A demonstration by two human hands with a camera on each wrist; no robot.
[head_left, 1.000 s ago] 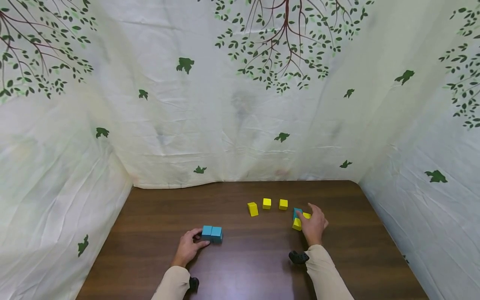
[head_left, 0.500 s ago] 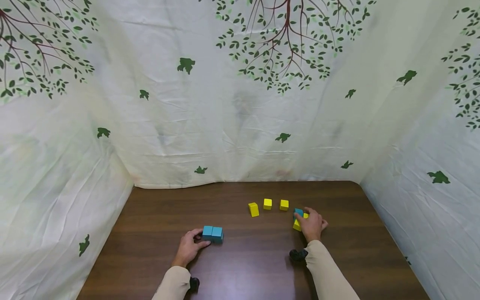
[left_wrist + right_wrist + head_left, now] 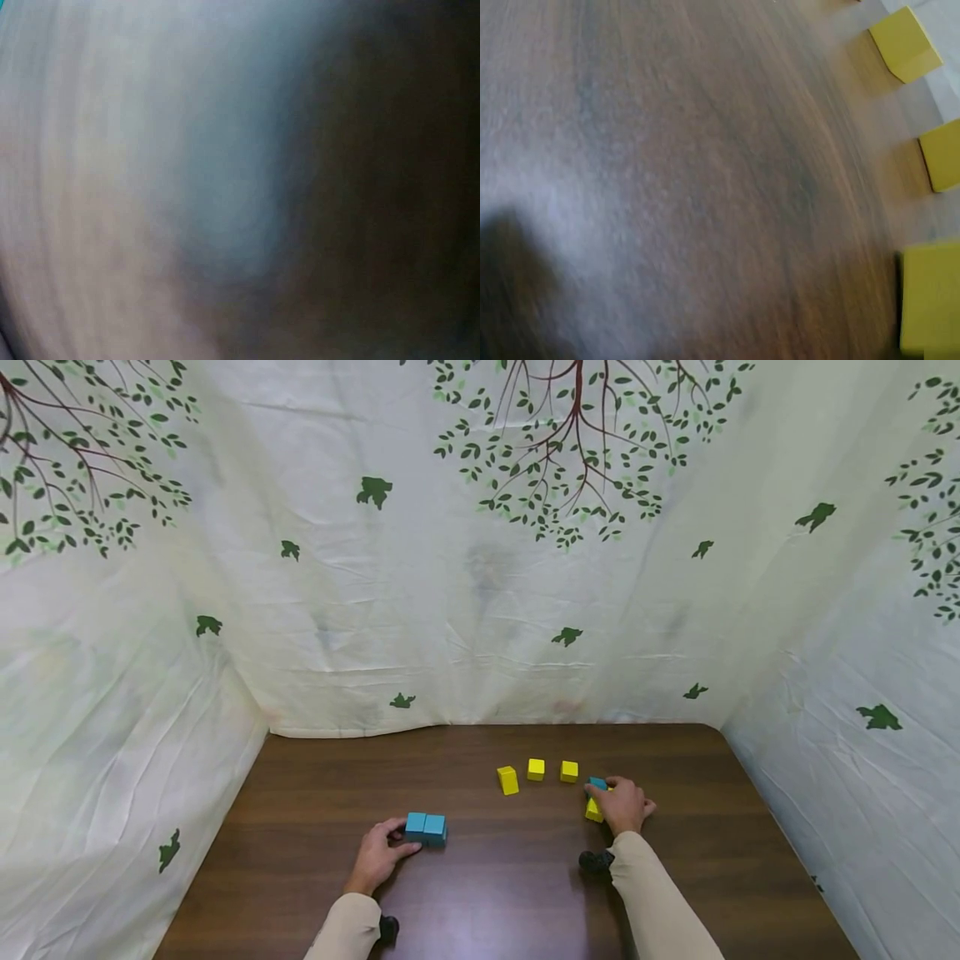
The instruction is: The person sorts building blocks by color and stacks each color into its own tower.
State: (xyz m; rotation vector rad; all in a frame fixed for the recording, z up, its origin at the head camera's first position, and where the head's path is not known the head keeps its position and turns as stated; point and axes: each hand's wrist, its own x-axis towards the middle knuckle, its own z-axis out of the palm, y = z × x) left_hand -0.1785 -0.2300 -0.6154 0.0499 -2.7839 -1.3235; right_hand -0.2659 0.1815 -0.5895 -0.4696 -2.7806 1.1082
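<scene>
In the head view my left hand [image 3: 377, 853] holds the left end of two blue cubes [image 3: 425, 829] that stand side by side, thumb in front and fingers behind. My right hand [image 3: 624, 806] reaches over a small cluster at the right and pinches a blue cube [image 3: 597, 783] there between thumb and fingers. A yellow cube [image 3: 594, 810] sits just in front of this blue cube. Another yellow cube is mostly hidden under the right hand. The left wrist view is too blurred to make out the hold.
Several yellow cubes stand apart near the table's back: a tilted-looking one [image 3: 507, 780], a middle one [image 3: 536, 769] and a right one [image 3: 569, 772]. In the right wrist view, yellow cubes [image 3: 906, 45] line the right side. A printed white cloth [image 3: 480, 610] surrounds the brown table [image 3: 510, 893].
My right hand has come in closer over the cluster, its raised fingers lowering and drawing toward the thumb at the blue cube. The left hand and its two blue cubes have stayed put.
</scene>
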